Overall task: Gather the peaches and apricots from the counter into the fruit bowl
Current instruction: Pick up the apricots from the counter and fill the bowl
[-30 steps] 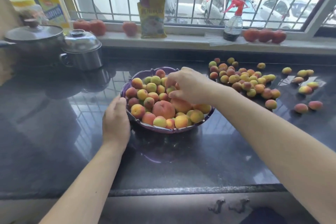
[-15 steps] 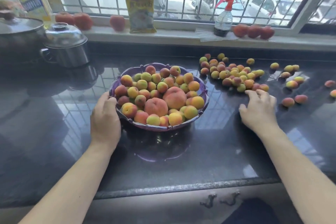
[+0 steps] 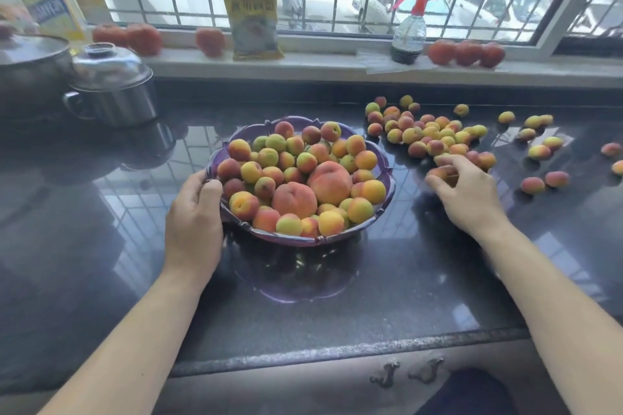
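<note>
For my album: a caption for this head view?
Left hand holds the fruit bowl while right hand gathers apricots from the counter.

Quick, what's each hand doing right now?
Left hand: grips the bowl by its rim.
Right hand: fingers curled round an apricot at the pile's near edge.

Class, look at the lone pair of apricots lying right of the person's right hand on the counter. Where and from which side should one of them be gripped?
Take the nearer-left apricot from above, fingertips pinching its round sides. It lies loose on the flat counter, a small gap apart from its neighbour, so fingers likely fit around it. The right hand is closest.
</note>
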Demonstrator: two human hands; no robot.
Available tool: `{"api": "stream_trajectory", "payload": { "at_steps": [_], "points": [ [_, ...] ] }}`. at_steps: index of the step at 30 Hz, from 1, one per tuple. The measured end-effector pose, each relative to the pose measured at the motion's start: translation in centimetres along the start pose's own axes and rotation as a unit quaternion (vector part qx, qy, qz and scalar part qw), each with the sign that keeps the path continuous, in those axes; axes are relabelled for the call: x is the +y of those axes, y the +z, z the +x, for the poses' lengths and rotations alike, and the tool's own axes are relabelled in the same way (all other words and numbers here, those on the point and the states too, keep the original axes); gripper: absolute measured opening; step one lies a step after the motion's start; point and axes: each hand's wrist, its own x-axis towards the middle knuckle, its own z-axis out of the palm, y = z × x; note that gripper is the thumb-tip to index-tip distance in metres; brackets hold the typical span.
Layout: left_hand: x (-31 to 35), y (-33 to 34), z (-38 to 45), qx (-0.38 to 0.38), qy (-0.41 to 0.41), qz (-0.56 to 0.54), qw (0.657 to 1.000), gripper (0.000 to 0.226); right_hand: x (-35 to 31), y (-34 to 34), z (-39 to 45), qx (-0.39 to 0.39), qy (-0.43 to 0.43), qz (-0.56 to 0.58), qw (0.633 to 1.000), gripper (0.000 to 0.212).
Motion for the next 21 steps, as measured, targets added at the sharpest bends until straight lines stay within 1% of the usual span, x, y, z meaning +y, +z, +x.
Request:
{"api": "stream_trajectory", "payload": {
  "at_steps": [2, 4, 6, 8, 12, 14, 15, 17, 19, 20, 21],
  "points": [
    [0.0, -0.1, 0.0, 0.001, 0.004, 0.002, 1.000, 0.042, -4.2, -0.5, 0.4, -0.034, -0.057, 0.085, 0.994, 0.032],
    [0.3, -0.1, -0.1, -0.001, 0.004, 0.006, 1.000, 0.043, -8.8, -0.7, 1.0, -0.097, -0.135, 0.126, 0.978, 0.028],
    [0.5, -0.1, -0.3, -0.005, 0.010, 0.006, 1.000, 0.043, -13.1, 0.0, 1.5, -0.154, -0.219, 0.115, 0.957, 0.024],
    [0.5, -0.2, -0.3, -0.003, 0.010, 0.009, 1.000, 0.041, -16.5, 1.6, 1.9, -0.179, -0.278, 0.095, 0.939, 0.023],
    [0.1, -0.6, -0.1, -0.016, 0.012, 0.026, 0.999, 0.045, -19.1, 4.9, 2.1, -0.214, -0.330, 0.005, 0.919, 0.023],
    [0.1, -0.6, -0.1, -0.016, 0.016, 0.032, 0.999, 0.046, -18.9, 5.1, 2.0, -0.217, -0.335, -0.031, 0.917, 0.027],
    [0.1, -0.6, -0.1, -0.017, 0.016, 0.034, 0.999, 0.046, -18.4, 4.6, 1.9, -0.211, -0.329, -0.017, 0.920, 0.029],
    [0.0, -0.5, 0.0, -0.017, 0.020, 0.034, 0.999, 0.045, -16.7, 3.0, 2.0, -0.185, -0.287, 0.062, 0.938, 0.029],
    [0.0, -0.4, 0.0, -0.011, 0.024, 0.032, 0.999, 0.044, -13.3, 1.7, 2.5, -0.112, -0.220, 0.131, 0.960, 0.020],
    [-0.1, -0.4, 0.0, -0.007, 0.024, 0.031, 0.999, 0.043, -11.2, 1.4, 2.8, -0.062, -0.174, 0.143, 0.972, 0.015],
    [-0.1, -0.3, 0.1, -0.003, 0.024, 0.028, 0.999, 0.043, -8.8, 1.5, 3.2, -0.012, -0.118, 0.131, 0.984, 0.013]
  ]
}}
